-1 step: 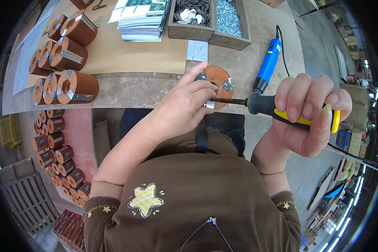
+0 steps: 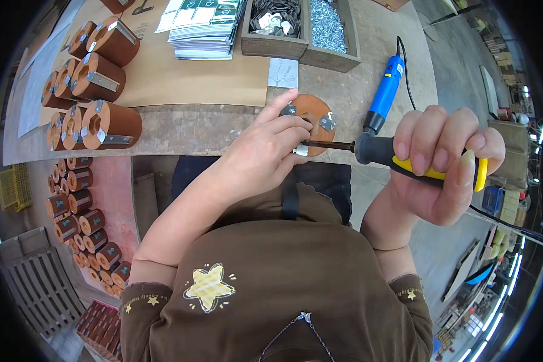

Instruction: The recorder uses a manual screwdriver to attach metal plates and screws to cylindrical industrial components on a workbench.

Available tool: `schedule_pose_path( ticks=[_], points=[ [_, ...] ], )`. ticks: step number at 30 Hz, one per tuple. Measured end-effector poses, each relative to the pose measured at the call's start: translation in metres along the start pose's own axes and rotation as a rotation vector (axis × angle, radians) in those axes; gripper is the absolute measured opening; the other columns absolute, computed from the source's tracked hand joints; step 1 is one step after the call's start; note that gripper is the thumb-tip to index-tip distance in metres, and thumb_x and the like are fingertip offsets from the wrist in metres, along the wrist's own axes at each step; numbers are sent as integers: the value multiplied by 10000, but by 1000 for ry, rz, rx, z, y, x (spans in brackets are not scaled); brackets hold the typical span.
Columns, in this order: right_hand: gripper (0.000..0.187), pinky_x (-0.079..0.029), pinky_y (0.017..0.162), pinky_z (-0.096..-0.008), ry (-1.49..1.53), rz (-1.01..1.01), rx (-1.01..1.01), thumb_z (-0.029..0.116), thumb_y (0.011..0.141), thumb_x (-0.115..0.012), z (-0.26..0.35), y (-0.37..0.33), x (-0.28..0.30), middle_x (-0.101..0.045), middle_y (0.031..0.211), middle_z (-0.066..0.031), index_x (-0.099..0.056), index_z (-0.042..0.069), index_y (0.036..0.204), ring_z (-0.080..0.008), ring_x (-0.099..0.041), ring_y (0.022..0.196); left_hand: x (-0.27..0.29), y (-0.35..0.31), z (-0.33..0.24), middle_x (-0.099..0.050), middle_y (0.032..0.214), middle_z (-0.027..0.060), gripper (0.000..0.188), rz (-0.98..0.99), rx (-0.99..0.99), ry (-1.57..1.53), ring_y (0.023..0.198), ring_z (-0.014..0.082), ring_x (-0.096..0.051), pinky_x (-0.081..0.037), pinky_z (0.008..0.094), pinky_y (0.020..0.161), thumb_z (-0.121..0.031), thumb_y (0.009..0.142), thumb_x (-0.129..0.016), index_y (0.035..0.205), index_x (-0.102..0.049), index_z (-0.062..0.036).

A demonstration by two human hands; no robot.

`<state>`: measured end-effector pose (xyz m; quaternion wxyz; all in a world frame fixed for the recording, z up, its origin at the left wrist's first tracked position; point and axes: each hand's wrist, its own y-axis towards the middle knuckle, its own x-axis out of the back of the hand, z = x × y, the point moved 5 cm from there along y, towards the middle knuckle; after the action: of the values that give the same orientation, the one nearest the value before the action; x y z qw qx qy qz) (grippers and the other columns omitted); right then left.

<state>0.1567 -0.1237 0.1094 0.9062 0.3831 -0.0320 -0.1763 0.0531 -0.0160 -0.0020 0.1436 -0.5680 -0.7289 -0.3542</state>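
In my right hand [image 2: 443, 163] is a screwdriver [image 2: 377, 149], its grey-black and yellow handle wrapped by my fingers. The steel shaft points left and passes in front of the face of a reddish-brown round block [image 2: 323, 108] with a centre hole; the tip is hidden by my left fingers. My left hand [image 2: 274, 139] holds that block at the table's front edge, index finger stretched along its far side, other fingers curled over it. Grey metal clips [image 2: 327, 122] sit on the block's rim, and a small white piece [image 2: 301, 150] shows by my thumb.
A blue corded power tool [image 2: 386, 90] lies on the table to the right. Behind stand wooden boxes of silvery screws [image 2: 327, 27] and dark clips [image 2: 276, 21], beside a paper stack [image 2: 205, 36]. Brown cylinders [image 2: 111, 125] fill the left side; more are stacked below [image 2: 90, 223].
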Motion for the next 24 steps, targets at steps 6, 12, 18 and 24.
schedule_pose_path(
  ticks=[6, 12, 18, 24],
  points=[
    [185, -421, 540, -280, -32, 29, -9, 119, 891, -450, -1, 3, -3, -413, 758, -22, -418, 91, 1072, -104, -425, 577, 1, 0, 0, -597, 1045, 112, 319, -9, 1, -15, 1268, 380, -363, -403, 435, 958, 23, 646, -704, 945, -597, -3],
    [212, -454, 551, -294, -25, 122, -58, 119, 848, -531, 1, 7, -8, -439, 753, -35, -401, 94, 1013, -112, -451, 579, 0, 0, 1, -599, 1047, 108, 325, -4, 4, -27, 1266, 381, -365, -406, 435, 952, 17, 646, -712, 949, -599, -6],
    [412, -523, 693, -403, -136, 293, -198, 167, 687, -640, -3, 18, -23, -458, 774, -104, -372, 69, 985, -182, -482, 659, 3, -1, 2, -602, 993, 116, 285, -26, -3, -46, 1214, 366, -411, -365, 423, 1003, 2, 651, -708, 917, -607, 14],
    [508, -423, 577, -307, -134, 58, -295, 473, 811, -612, -6, 26, -39, -442, 747, -61, -354, 72, 985, -154, -466, 600, 2, -2, 8, -604, 1016, 119, 306, -7, 13, -92, 1220, 360, -411, -369, 421, 1003, -25, 647, -724, 924, -599, 11]
  ],
)
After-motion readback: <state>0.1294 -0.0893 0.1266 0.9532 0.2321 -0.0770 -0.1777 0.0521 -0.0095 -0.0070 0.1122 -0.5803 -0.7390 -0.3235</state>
